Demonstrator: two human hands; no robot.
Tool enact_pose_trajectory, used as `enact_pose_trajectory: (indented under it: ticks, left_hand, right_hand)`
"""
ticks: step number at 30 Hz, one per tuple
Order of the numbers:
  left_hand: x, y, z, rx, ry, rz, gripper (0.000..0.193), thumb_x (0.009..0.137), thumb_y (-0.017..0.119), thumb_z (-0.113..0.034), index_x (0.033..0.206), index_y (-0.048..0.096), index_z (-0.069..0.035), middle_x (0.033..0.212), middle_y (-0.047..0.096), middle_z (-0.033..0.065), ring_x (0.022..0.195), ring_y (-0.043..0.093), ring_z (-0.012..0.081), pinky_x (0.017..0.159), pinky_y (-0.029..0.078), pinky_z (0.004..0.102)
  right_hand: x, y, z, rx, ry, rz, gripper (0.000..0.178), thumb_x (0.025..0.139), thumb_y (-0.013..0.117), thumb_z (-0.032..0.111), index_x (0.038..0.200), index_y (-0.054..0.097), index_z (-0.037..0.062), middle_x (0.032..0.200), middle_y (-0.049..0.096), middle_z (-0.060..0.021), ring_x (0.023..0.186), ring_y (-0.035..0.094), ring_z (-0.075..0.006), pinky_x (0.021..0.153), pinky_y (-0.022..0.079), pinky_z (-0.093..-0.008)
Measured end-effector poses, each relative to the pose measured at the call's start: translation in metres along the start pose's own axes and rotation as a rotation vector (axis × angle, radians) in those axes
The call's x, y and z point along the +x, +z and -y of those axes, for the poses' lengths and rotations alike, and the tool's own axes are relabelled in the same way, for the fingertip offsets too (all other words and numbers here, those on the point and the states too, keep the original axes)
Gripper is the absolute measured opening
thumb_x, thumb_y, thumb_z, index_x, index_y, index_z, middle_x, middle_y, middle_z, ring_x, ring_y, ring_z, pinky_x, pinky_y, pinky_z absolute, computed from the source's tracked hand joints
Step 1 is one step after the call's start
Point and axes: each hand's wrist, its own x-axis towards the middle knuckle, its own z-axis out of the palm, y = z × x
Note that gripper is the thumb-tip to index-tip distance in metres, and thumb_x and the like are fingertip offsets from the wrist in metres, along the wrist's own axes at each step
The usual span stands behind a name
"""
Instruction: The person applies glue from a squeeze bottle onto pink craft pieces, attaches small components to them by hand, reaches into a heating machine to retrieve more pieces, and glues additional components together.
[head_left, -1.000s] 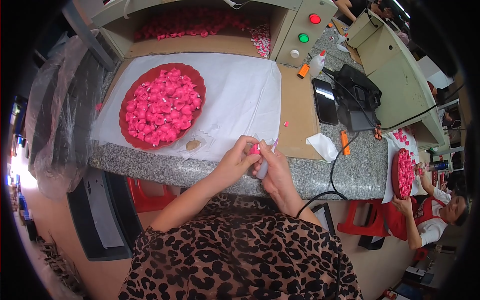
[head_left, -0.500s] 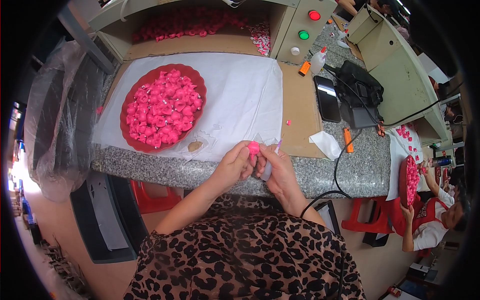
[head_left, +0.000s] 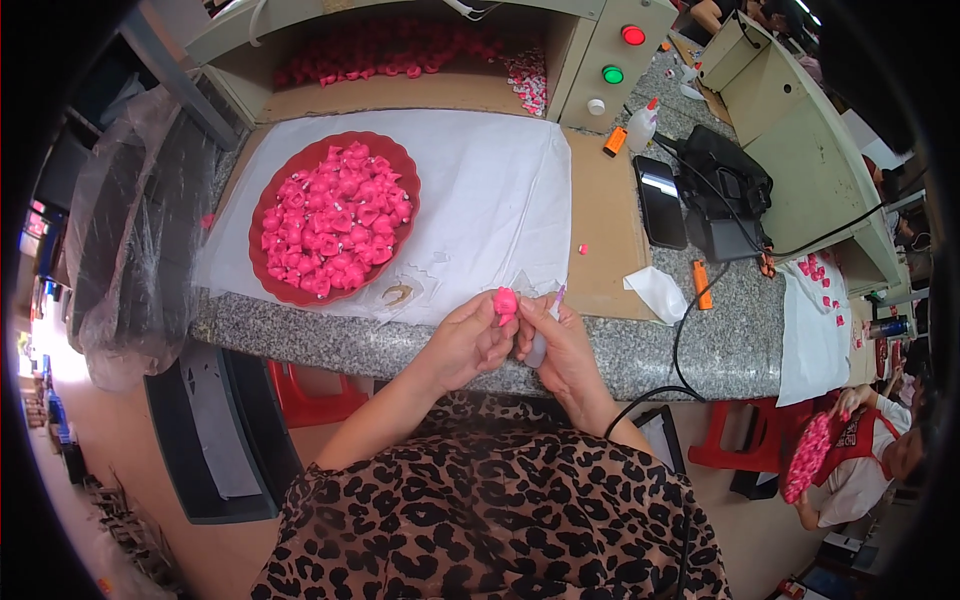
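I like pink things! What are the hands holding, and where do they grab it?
The left hand pinches a small pink piece at its fingertips. The right hand holds a thin tool by its lower part.

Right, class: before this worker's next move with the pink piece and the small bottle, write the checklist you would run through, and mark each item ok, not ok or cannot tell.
1. Pink piece held in the left hand fingers: ok.
2. Small squeeze bottle gripped in the right hand: ok.
3. Bottle tip touching the pink piece: cannot tell, too small to see.
4. Red tray stocked with pink pieces: ok.
5. Hands over the granite counter edge, beside the white sheet: ok.
6. Black cable apart from both hands: ok.
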Motion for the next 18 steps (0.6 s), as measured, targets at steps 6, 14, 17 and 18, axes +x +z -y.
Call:
enact_pose_trajectory:
  ticks: [6,14,17,18]
  left_hand:
    - [-0.025,0.003,-0.045,0.936,0.46,-0.447,0.027,0.091,0.038,-0.021,0.106,0.047,-0.001,0.079,0.05,0.0043,0.057,0.043,0.0076,0.049,0.036,0.0188]
    - [-0.036,-0.01,-0.127,2.253,0.757,-1.003,0.033,0.081,0.05,-0.021,0.111,0.049,-0.007,0.114,0.043,0.0165,0.106,0.039,0.0338,0.086,0.032,0.0448]
    - [-0.024,-0.015,-0.132,2.505,0.577,-0.853,0.039,0.079,0.053,-0.028,0.115,0.048,-0.014,0.122,0.039,0.0122,0.115,0.031,0.0336,0.093,0.025,0.0497]
    - [-0.021,-0.02,-0.136,2.482,0.506,-0.795,0.039,0.078,0.053,-0.03,0.114,0.049,-0.015,0.121,0.04,0.0124,0.115,0.031,0.0327,0.092,0.025,0.0513]
  right_hand:
    - [-0.003,-0.005,0.005,0.07,0.026,0.013,0.015,0.081,0.055,0.014,0.071,0.047,0.0074,0.056,0.045,-0.0012,0.046,0.045,-0.0108,0.042,0.037,-0.0232]
    - [-0.004,-0.014,0.026,0.054,-0.086,-0.042,0.014,0.082,0.052,0.012,0.069,0.046,0.0075,0.056,0.043,-0.0013,0.046,0.043,-0.0112,0.042,0.036,-0.024]
    - [-0.004,-0.011,0.029,0.05,-0.074,-0.028,0.013,0.082,0.052,0.012,0.071,0.046,0.0082,0.055,0.044,-0.0011,0.046,0.043,-0.0101,0.041,0.036,-0.0231]
    - [-0.003,-0.011,0.03,0.054,-0.061,-0.02,0.013,0.082,0.052,0.012,0.071,0.046,0.0083,0.055,0.043,-0.0011,0.046,0.043,-0.0102,0.041,0.036,-0.0232]
